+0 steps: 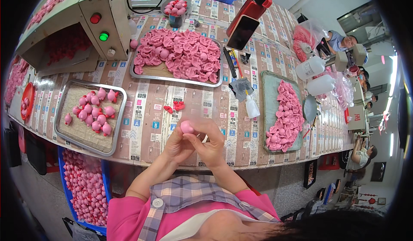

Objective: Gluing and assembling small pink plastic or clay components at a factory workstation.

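Observation:
Above the table's near edge, my left hand [175,145] and my right hand [210,144] meet with their fingers closed around a small round pink toy piece [187,127]. Its rounded top shows between my fingertips; the rest is hidden by them. Just beyond my hands lie several small red pieces [177,106] on the patterned table covering. On the left, a metal tray [114,144] lined with brown paper carries several finished-looking pink figures [95,110] with red parts. Ahead, a larger metal tray [157,71] is heaped with hollow pink shells [185,54].
A machine [101,24] with a green light stands far left. Farther right are a white squeeze bottle [252,107], a phone [243,32] against a red object, and a greenish tray [269,99] of pink shells. A blue crate [69,193] sits below the table. People sit at far right.

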Motion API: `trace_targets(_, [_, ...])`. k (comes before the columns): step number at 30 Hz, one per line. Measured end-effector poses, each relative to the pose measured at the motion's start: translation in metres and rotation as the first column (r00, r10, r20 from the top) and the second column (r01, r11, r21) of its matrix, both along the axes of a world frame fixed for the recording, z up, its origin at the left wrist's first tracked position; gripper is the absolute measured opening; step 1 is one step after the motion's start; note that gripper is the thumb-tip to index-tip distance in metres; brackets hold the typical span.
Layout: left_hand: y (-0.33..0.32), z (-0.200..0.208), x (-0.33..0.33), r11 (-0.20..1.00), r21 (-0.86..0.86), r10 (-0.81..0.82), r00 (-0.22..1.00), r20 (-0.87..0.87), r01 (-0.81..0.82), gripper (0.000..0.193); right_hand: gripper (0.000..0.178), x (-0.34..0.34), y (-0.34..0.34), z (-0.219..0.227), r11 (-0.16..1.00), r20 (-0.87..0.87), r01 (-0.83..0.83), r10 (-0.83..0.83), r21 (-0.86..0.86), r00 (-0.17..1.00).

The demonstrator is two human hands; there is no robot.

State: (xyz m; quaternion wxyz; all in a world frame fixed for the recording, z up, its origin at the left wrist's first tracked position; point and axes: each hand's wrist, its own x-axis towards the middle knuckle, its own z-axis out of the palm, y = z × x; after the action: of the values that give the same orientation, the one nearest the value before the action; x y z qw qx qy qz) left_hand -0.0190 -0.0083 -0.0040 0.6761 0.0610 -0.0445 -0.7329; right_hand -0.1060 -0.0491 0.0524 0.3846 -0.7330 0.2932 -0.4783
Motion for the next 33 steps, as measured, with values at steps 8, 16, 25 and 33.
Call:
trace_targets(8, [0.002, -0.001, 0.001, 1.0, 0.004, -0.005, 1.0, 0.001, 0.005, 0.047, 0.027, 0.003, 0.004, -0.007, 0.993, 0.007, 0.063, -0.063, -0.104, 0.998])
trace_targets(16, [0.002, 0.0, 0.0, 1.0, -0.004, -0.026, 0.996, -0.088, 0.025, 0.042, 0.028, 0.003, 0.002, -0.005, 0.979, 0.001, 0.057, -0.058, -0.197, 0.998])
trace_targets(25, [-0.001, 0.011, 0.005, 0.992, 0.037, 0.11, 0.985, 0.135, -0.116, 0.034, 0.026, -0.003, 0.0, -0.008, 0.998, 0.047, -0.011, 0.008, 0.069, 0.999])
trace_targets(33, [-0.008, 0.033, 0.037, 0.897, -0.417, 0.415, -0.042, 0.909, -0.149, 0.031, 0.031, -0.027, -0.022, -0.011, 0.92, -0.001, -0.198, 0.21, 0.338, 0.978])
